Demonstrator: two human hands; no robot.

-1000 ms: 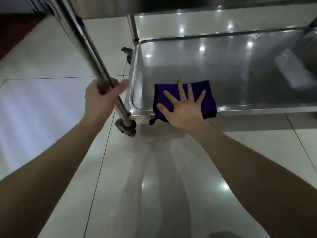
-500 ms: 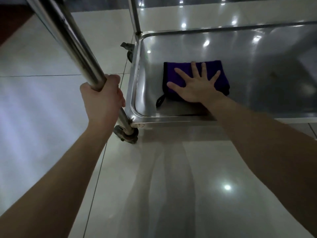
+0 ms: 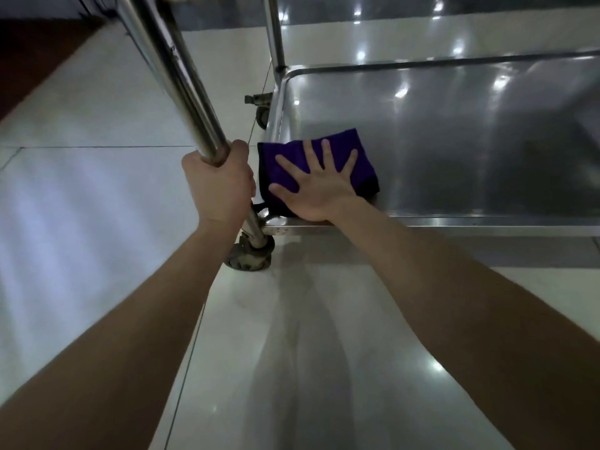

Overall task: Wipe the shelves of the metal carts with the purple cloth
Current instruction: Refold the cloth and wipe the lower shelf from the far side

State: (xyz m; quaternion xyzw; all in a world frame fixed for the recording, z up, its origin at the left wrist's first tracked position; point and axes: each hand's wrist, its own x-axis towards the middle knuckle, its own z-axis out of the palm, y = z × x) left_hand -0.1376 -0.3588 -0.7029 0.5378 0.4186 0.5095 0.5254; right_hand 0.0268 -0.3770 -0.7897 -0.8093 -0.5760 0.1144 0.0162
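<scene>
The folded purple cloth point(image 3: 337, 147) lies in the near left corner of the metal cart's bottom shelf point(image 3: 454, 131). My right hand point(image 3: 316, 186) presses flat on the cloth with fingers spread, and the cloth's left edge laps up against the shelf's left wall. My left hand point(image 3: 219, 185) is wrapped around the cart's near left upright post point(image 3: 175, 69), low down just above the wheel.
A caster wheel point(image 3: 248, 256) sits under the near left corner and another wheel point(image 3: 261, 116) under the far left corner. A second post point(image 3: 275, 30) rises at the far left corner. Glossy tiled floor point(image 3: 81, 196) surrounds the cart; a dark strip point(image 3: 29, 56) runs at the upper left.
My right hand has slid the cloth left and toward me, from the shelf's middle-left into the near left corner. My left hand keeps its grip on the post.
</scene>
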